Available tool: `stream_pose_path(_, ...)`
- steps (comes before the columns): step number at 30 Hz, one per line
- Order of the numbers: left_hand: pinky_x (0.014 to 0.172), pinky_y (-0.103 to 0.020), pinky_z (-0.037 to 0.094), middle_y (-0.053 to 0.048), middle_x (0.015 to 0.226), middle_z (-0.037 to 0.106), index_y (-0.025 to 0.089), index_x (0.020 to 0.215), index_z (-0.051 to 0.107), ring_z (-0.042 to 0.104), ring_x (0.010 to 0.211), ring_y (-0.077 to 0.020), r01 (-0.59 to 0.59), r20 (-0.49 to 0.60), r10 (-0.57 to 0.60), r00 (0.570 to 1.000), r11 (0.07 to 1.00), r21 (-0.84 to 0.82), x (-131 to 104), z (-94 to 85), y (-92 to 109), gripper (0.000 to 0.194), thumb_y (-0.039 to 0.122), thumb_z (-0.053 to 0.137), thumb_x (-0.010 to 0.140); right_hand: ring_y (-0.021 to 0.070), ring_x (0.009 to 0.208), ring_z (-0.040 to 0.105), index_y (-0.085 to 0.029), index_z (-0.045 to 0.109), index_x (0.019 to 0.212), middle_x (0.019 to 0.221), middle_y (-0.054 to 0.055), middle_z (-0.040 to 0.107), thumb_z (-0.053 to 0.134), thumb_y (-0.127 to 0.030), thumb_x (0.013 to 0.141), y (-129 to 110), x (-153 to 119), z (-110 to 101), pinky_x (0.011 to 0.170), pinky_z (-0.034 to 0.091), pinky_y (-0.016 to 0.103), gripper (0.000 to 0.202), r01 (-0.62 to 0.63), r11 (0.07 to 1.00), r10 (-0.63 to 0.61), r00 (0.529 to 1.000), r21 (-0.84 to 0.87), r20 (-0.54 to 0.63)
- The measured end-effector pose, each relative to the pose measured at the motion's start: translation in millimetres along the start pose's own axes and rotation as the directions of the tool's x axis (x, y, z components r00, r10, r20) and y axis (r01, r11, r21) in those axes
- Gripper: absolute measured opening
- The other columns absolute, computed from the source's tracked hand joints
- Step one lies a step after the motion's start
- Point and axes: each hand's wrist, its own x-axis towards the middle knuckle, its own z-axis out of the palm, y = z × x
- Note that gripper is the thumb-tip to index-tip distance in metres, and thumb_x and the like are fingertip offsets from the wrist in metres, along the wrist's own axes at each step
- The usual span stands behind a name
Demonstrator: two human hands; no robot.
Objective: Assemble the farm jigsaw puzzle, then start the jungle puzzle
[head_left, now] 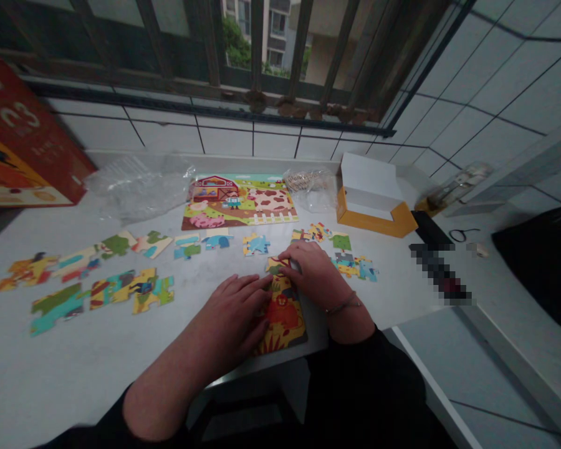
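A partly joined jigsaw puzzle (285, 315) with an orange lion lies at the front edge of the white table. My left hand (240, 315) rests flat along its left side, fingers stretched out and partly covering it. At the puzzle's top end, my right hand (312, 268) has thumb and fingers closed on a small jigsaw piece (275, 264); the fingertips hide part of it. Just beyond both hands sits a loose blue and yellow piece (256, 244). More loose pieces (342, 242) lie partly behind my right hand.
Several puzzle pieces (115, 245) spread over the left of the table (135, 355). Against the back lie a clear plastic bag (140, 187), a farm picture (243, 202), another bag (315, 190) and an open yellow box (374, 221). A red box (32, 137) stands far left, a black phone (432, 231) right.
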Motion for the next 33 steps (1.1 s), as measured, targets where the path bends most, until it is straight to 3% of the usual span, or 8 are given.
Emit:
stream_pose_path(6, 0.127, -0.063, 0.043, -0.011, 0.166, 0.062, 0.025, 0.13, 0.067, 0.059, 0.15, -0.036, -0.002, -0.032, 0.002, 0.999, 1.0, -0.011, -1.1, -0.1, 0.0, 0.032, 0.025, 0.065, 0.098, 0.0286, 0.118, 0.065, -0.025, 0.079, 0.12, 0.125, 0.009, 0.077, 0.078, -0.029, 0.103, -2.7, 1.1, 1.7, 0.105, 0.048, 0.044, 0.018, 0.007, 0.999, -0.007, 1.0, 0.031, -0.001)
stream_pose_path(9, 0.127, -0.064, 0.043, -0.011, 0.165, 0.063, 0.025, 0.128, 0.068, 0.06, 0.15, -0.0365, 0.001, -0.043, -0.002, 0.999, 1.0, -0.015, -2.1, 1.6, -1.5, 0.03, 0.026, 0.065, 0.099, 0.029, 0.118, 0.067, -0.022, 0.077, 0.118, 0.123, 0.011, 0.078, 0.065, -0.024, 0.106, -1.3, 1.0, -4.5, 0.109, 0.049, 0.046, 0.017, -0.017, 0.997, 0.03, 0.986, 0.08, -0.163)
stream_pose_path(11, 0.128, -0.064, 0.043, -0.01, 0.166, 0.062, 0.025, 0.131, 0.067, 0.06, 0.15, -0.0361, 0.013, -0.035, -0.013, 0.999, 1.0, -0.012, -2.6, 3.1, -2.7, 0.032, 0.025, 0.065, 0.099, 0.0292, 0.114, 0.069, -0.021, 0.076, 0.118, 0.121, 0.013, 0.078, 0.056, -0.024, 0.107, 2.3, -1.0, -13.1, 0.106, 0.051, 0.046, 0.022, -0.125, 0.985, 0.159, 0.918, 0.116, -0.362)
stream_pose_path(13, 0.129, -0.065, 0.042, -0.01, 0.168, 0.06, 0.026, 0.136, 0.066, 0.059, 0.151, -0.036, 0.019, -0.024, -0.019, 1.0, 1.0, -0.004, -2.8, 4.4, -3.4, 0.035, 0.026, 0.064, 0.1, 0.029, 0.107, 0.07, -0.019, 0.075, 0.118, 0.119, 0.014, 0.078, 0.051, -0.028, 0.108, 7.5, -4.6, -22.9, 0.101, 0.053, 0.044, 0.027, -0.258, 0.949, 0.315, 0.785, 0.18, -0.534)
stream_pose_path(16, 0.129, -0.068, 0.041, -0.011, 0.17, 0.058, 0.026, 0.145, 0.062, 0.057, 0.153, -0.037, 0.004, -0.028, -0.003, 1.0, 1.0, 0.013, -2.0, 5.9, -2.9, 0.043, 0.033, 0.065, 0.103, 0.0283, 0.102, 0.07, -0.019, 0.074, 0.121, 0.118, 0.014, 0.078, 0.049, -0.032, 0.106, 14.2, -10.3, -34.3, 0.097, 0.055, 0.042, 0.032, -0.366, 0.891, 0.45, 0.63, 0.268, -0.633)
stream_pose_path(23, 0.134, -0.073, 0.032, -0.015, 0.179, 0.045, 0.021, 0.172, 0.041, 0.038, 0.166, -0.0448, -0.057, -0.056, 0.062, 0.996, 0.994, 0.089, 2.2, 11.8, 9.0, 0.079, 0.051, 0.069, 0.104, 0.0288, 0.11, 0.068, -0.023, 0.072, 0.099, 0.108, 0.012, 0.074, 0.044, -0.021, 0.097, 7.7, -12.1, -40.6, 0.102, 0.053, 0.043, 0.028, -0.278, 0.948, 0.305, 0.639, 0.158, -0.706)
stream_pose_path(29, 0.136, -0.076, 0.026, -0.012, 0.181, 0.042, 0.023, 0.171, 0.046, 0.037, 0.166, -0.045, -0.016, 0.05, 0.011, 0.999, 0.995, 0.096, 4.7, 18.1, 15.3, 0.086, 0.071, 0.066, 0.102, 0.0277, 0.109, 0.067, -0.022, 0.068, 0.104, 0.111, 0.012, 0.071, 0.045, -0.025, 0.097, 33.8, -24.6, -57.1, 0.091, 0.052, 0.039, 0.025, -0.397, 0.888, 0.391, 0.389, 0.231, -0.834)
stream_pose_path(33, 0.139, -0.073, 0.02, -0.011, 0.183, 0.037, 0.024, 0.177, 0.037, 0.032, 0.17, -0.0421, -0.009, 0.059, 0.002, 0.998, 0.994, 0.105, 5.7, 15.1, 15.5, 0.092, 0.072, 0.064, 0.103, 0.026, 0.106, 0.067, -0.022, 0.067, 0.104, 0.11, 0.009, 0.072, 0.05, -0.025, 0.09, 64.6, -35.2, -63.0, 0.099, 0.051, 0.042, 0.022, -0.372, 0.867, 0.431, 0.228, 0.331, -0.873)
